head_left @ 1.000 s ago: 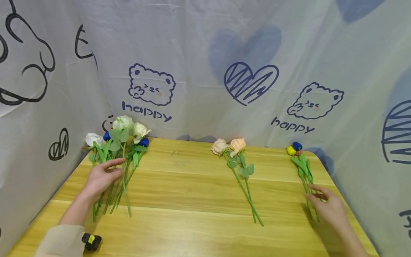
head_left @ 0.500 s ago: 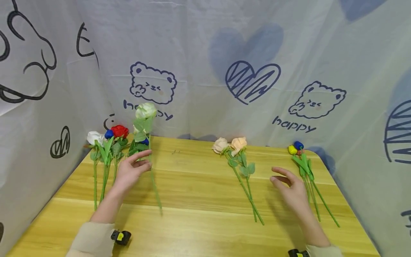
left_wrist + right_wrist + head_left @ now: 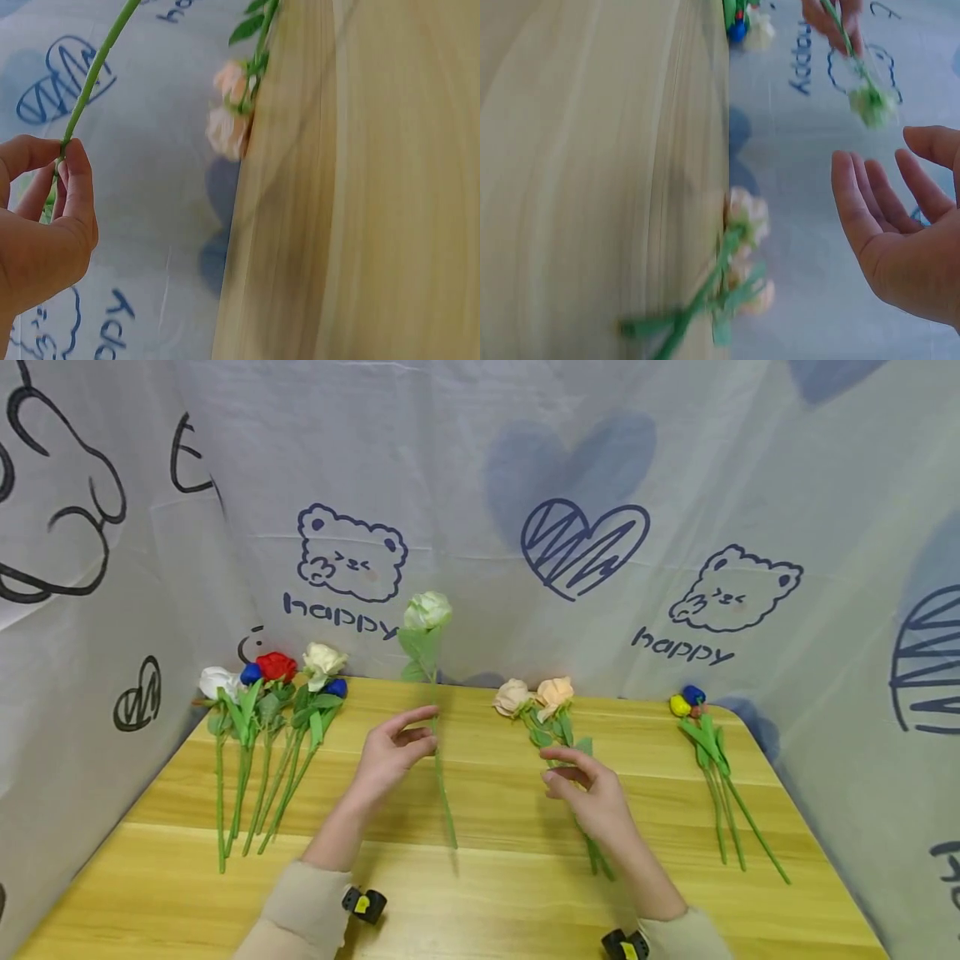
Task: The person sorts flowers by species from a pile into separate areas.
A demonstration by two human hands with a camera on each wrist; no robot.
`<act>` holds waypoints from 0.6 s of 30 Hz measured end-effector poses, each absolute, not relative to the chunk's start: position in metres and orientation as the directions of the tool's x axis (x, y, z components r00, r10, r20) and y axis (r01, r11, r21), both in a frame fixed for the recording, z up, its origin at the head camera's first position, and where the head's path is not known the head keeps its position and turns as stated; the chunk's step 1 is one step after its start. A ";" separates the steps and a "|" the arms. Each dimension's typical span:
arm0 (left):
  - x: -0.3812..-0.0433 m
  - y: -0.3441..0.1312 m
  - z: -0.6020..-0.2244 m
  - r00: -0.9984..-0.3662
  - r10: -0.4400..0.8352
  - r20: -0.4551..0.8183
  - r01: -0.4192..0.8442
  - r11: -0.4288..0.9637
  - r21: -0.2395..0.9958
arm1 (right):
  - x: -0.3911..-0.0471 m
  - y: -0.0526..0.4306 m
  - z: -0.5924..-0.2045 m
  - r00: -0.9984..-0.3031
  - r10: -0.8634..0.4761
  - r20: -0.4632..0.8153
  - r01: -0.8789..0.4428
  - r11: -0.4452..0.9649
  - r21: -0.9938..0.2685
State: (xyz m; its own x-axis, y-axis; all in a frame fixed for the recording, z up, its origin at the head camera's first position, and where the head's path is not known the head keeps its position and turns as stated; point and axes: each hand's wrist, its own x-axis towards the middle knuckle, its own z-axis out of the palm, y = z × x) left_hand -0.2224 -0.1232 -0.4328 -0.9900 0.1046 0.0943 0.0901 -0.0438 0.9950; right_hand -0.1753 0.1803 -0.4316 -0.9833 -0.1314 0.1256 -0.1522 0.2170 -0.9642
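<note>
My left hand pinches the stem of a pale green-white artificial rose between thumb and fingertips, holding it upright above the middle of the table. In the left wrist view the green stem passes between the fingertips. My right hand holds nothing; its fingers are loosely bent and apart in the right wrist view. It hovers over the stems of two peach roses, partly hiding them in the head view.
On the table's left lie a white rose, a red rose, a cream rose and blue tulips. At the right lie a yellow tulip and a blue one. Printed cloth hangs behind the wooden table.
My left hand has lifted the pale green-white rose from the left bunch and carried it rightward to the middle. My right hand has left the tulips at the right and moved left.
</note>
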 end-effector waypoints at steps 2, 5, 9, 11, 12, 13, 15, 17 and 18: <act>-0.224 -0.112 -0.433 -0.988 0.112 0.110 0.103 -0.066 0.992 | -0.176 0.170 -0.433 -0.975 -0.176 0.133 -0.168 0.204 -0.965; -0.225 -0.097 -0.434 -0.984 0.121 0.129 0.119 -0.090 0.989 | -0.175 0.157 -0.434 -0.961 -0.251 0.114 -0.167 0.205 -0.964; -0.226 -0.081 -0.436 -0.979 0.151 0.138 0.124 -0.096 0.988 | -0.174 0.143 -0.435 -0.933 -0.354 0.069 -0.154 0.218 -0.964; -0.226 -0.077 -0.437 -0.976 0.166 0.138 0.125 -0.089 0.988 | -0.173 0.138 -0.435 -0.920 -0.388 0.055 -0.148 0.214 -0.966; -0.225 -0.075 -0.438 -0.976 0.171 0.139 0.125 -0.087 0.988 | -0.173 0.136 -0.435 -0.916 -0.397 0.048 -0.142 0.211 -0.967; -0.225 -0.073 -0.438 -0.975 0.174 0.137 0.123 -0.087 0.989 | -0.173 0.134 -0.436 -0.914 -0.403 0.045 -0.140 0.210 -0.968; -0.225 -0.071 -0.439 -0.975 0.177 0.136 0.122 -0.087 0.989 | -0.172 0.132 -0.436 -0.916 -0.399 0.035 -0.126 0.206 -0.970; -0.224 -0.069 -0.440 -0.975 0.180 0.133 0.118 -0.094 0.989 | -0.172 0.131 -0.437 -0.922 -0.388 0.020 -0.112 0.215 -0.970; -0.224 -0.068 -0.440 -0.974 0.182 0.132 0.116 -0.097 0.989 | -0.171 0.131 -0.437 -0.923 -0.384 0.011 -0.104 0.221 -0.970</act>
State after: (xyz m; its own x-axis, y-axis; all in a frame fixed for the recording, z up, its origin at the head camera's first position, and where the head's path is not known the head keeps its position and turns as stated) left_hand -0.2239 -0.0677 -0.4404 -0.9744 0.1821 0.1319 0.1157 -0.0971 0.9885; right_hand -0.1715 0.1309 -0.4374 -0.9234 -0.3836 0.0115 -0.1041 0.2214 -0.9696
